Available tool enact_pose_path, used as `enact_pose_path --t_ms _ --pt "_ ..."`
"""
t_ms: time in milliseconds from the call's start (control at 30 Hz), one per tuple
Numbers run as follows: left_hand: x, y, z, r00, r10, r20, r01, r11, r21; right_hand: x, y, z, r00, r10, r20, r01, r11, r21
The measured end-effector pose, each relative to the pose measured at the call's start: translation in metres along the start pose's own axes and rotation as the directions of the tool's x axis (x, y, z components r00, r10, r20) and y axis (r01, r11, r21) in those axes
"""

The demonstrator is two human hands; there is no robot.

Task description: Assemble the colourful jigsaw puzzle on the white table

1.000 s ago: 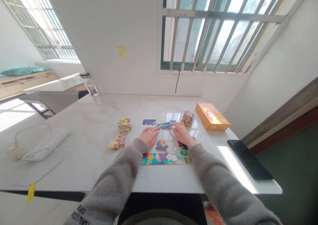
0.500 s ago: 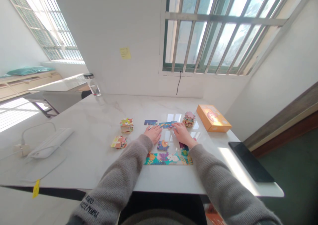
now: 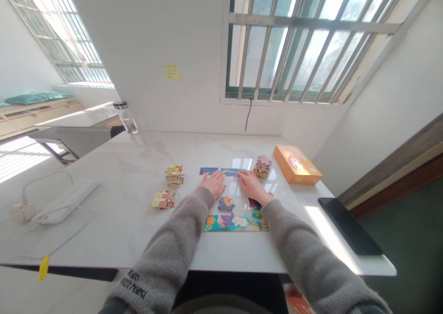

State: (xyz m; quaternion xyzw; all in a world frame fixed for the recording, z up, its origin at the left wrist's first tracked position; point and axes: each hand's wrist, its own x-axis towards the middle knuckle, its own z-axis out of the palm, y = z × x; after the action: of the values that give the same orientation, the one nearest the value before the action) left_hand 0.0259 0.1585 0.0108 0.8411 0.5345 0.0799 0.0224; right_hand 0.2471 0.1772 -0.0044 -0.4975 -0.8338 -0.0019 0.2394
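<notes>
Left hand (image 3: 213, 184) open and palm down on the white marble table (image 3: 114, 189), fingertips just at the lower edge of a long multicoloured jigsaw piece (image 3: 230, 172), with no grip on it. Right hand (image 3: 251, 186) equally flat and unclenched, fingers resting on the right end of that same piece. Just left of the long piece and in line with it, at the centre of the frame, a dark blue jigsaw piece (image 3: 208, 171).

Below and between the hands, a loose blue piece with an orange shape (image 3: 226, 203). Right beside the right wrist, a dark purple piece (image 3: 255, 204), partly tucked behind the hand. Lower centre, a joined strip of jigsaw pieces (image 3: 235, 222) with leaves and a white animal.

Left of the hands, a tall stack of pieces (image 3: 174, 176) above a low pile of pieces (image 3: 163, 199). Right of the hands, a second stack of pieces (image 3: 262, 166), then an orange puzzle box (image 3: 296, 165) lying tilted toward the right edge of the table. Grey knit sleeves (image 3: 166, 254) rising from the bottom of the frame.
</notes>
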Motion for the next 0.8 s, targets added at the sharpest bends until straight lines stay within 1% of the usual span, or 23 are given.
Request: enact_pose_path --t_ms 167,333,467,633,800 --pt "0.0 -0.001 0.004 1.0 0.002 -0.028 -0.002 1.0 -0.003 -0.001 -0.003 -0.006 0.998 -0.038 0.059 0.042 0.997 -0.065" --pt "-0.001 -0.002 0.002 1.0 0.0 -0.021 0.0 1.0 0.001 -0.001 -0.003 -0.011 0.992 -0.065 0.106 0.076 0.992 -0.097" --pt "-0.001 -0.002 0.001 1.0 -0.017 -0.026 0.017 1.0 0.012 -0.001 -0.005 -0.014 0.99 -0.056 0.126 0.071 0.991 -0.114" --pt "-0.001 -0.003 0.004 0.999 -0.013 -0.035 0.013 1.0 0.008 -0.001 -0.008 -0.015 0.99 -0.034 0.139 0.053 0.989 -0.141" --pt "0.0 -0.005 0.008 0.999 -0.009 -0.05 0.009 1.0 0.001 -0.002 -0.012 -0.018 0.988 -0.021 0.15 0.038 0.993 -0.113"
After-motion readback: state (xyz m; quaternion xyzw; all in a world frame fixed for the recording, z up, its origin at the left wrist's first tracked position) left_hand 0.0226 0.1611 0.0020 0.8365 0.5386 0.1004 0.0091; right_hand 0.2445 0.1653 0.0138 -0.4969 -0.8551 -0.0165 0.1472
